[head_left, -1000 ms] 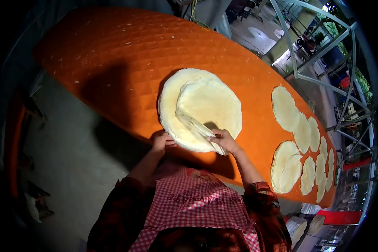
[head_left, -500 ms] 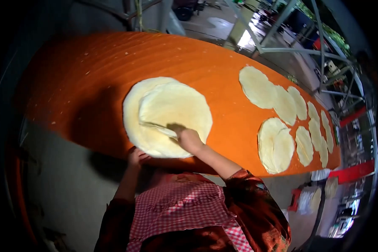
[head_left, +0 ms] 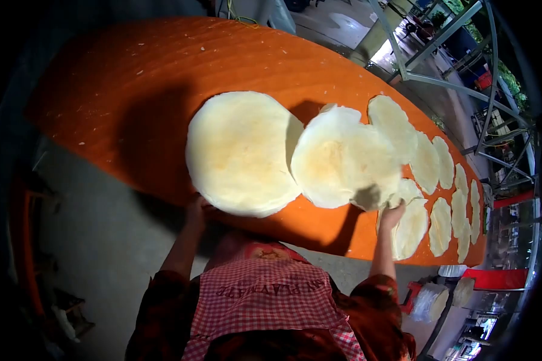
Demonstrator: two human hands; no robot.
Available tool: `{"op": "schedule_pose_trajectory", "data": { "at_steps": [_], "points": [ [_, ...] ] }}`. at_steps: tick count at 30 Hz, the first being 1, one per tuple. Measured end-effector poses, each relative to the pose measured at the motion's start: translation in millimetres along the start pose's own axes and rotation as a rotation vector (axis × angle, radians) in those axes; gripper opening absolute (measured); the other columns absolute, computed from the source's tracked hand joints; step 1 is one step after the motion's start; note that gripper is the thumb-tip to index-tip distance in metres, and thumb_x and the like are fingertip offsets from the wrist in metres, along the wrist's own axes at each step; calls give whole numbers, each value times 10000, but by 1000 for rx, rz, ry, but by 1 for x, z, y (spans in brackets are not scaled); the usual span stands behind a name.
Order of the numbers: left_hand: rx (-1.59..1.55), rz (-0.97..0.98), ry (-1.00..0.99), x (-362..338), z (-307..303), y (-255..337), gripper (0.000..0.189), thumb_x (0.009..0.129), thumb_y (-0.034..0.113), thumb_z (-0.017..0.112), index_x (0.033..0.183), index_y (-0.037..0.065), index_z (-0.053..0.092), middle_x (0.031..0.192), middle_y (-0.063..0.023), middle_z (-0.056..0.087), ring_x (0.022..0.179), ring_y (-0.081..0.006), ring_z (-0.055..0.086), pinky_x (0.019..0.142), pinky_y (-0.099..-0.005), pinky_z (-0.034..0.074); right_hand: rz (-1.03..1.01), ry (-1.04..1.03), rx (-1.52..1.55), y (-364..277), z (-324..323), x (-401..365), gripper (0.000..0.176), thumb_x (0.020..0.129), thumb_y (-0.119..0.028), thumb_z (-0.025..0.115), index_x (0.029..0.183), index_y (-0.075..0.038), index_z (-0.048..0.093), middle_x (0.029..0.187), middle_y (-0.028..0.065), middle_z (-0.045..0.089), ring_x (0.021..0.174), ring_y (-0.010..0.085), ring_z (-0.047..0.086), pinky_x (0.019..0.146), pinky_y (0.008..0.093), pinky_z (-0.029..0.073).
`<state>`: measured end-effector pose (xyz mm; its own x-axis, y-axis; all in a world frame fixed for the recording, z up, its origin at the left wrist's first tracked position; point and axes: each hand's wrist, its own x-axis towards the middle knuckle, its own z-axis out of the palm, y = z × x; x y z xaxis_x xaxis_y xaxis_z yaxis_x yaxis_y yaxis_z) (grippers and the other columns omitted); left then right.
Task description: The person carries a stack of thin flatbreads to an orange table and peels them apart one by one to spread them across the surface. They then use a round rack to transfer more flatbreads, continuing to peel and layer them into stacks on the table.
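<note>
A large pale round sheet lies flat in front of me on the orange table. My left hand is at the table's near edge, by the lower left rim of that sheet; its fingers are dark and hard to make out. At the right, my right hand is closed on the edge of another thin round sheet. This held sheet stretches leftward from the hand, looks lifted and meets the right rim of the large one.
More flat sheets lie in overlapping groups on the right part of the orange table. Metal frame bars stand beyond the far edge. A plastic-wrapped bundle is on the floor at the lower right.
My right hand has moved right, pulling a sheet off the pile. The large sheet beneath is now uncovered. My left hand stays near the table edge. The view has shifted slightly.
</note>
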<state>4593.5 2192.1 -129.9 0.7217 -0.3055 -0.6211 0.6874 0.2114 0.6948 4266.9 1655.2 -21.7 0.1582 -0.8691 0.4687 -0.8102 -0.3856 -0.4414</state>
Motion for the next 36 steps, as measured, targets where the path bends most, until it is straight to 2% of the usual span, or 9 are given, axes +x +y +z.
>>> {"op": "schedule_pose_trajectory", "data": {
  "at_steps": [4,11,14,17,22,25,29,31,36],
  "points": [
    [31,-51,-6,0,-13,-1,289,890,321,505,1003,85,628,888,-58,655,794,-205,633,690,-381,550,-492,-652,199,-145,-23,-115,826,703,-209,769,1379,13,349,1383,231,410,1288,386,386,1060,431,328],
    [-161,-142,-255,34,-36,-11,221,899,292,489,916,104,604,756,-27,609,689,-211,631,636,-410,557,-672,-421,-137,-196,47,-145,638,791,-139,576,1379,-34,350,1431,186,346,1291,366,348,977,541,331],
    [-314,-77,-666,45,-47,-14,236,910,271,471,954,82,607,756,-32,598,686,-206,634,633,-410,564,-553,-573,-93,-217,38,-97,350,776,-147,564,1111,-47,575,1040,205,612,971,366,590,776,496,482],
    [-32,13,-106,-9,2,12,240,915,222,455,977,49,610,778,-40,607,641,-196,611,595,-386,543,-662,-556,-26,-224,54,-13,145,786,-146,539,843,-43,624,754,220,633,738,431,618,695,510,498],
    [-1,160,-126,23,-24,-13,226,908,163,454,976,13,608,824,-59,628,706,-169,605,643,-340,517,-680,-740,128,-356,28,166,116,753,-53,586,842,15,616,694,134,619,586,240,639,521,406,514],
    [15,222,-90,-5,-1,8,205,892,136,477,968,9,618,849,-62,639,780,-185,613,708,-319,507,-212,-853,598,-412,-25,229,130,747,-18,614,867,20,583,743,115,602,588,243,617,491,368,506],
    [510,472,-121,7,-18,-5,274,920,223,467,995,15,629,947,-95,646,854,-238,594,796,-367,483,3,-607,764,-390,-15,277,144,806,-158,597,802,-19,631,703,73,603,552,220,579,519,371,493],
    [104,260,-77,29,-25,-23,339,946,272,449,1112,27,616,1017,-122,656,967,-238,580,886,-398,457,-581,-366,88,-345,60,310,187,794,-191,610,825,-10,642,774,122,639,639,253,617,576,389,507],
    [-62,23,-271,31,-27,-9,541,980,377,385,1413,58,334,1416,-138,398,1243,-324,443,996,-473,422,38,-195,429,-219,135,172,320,774,-259,665,971,-13,609,872,195,643,833,327,624,762,398,495]
  ]
}}
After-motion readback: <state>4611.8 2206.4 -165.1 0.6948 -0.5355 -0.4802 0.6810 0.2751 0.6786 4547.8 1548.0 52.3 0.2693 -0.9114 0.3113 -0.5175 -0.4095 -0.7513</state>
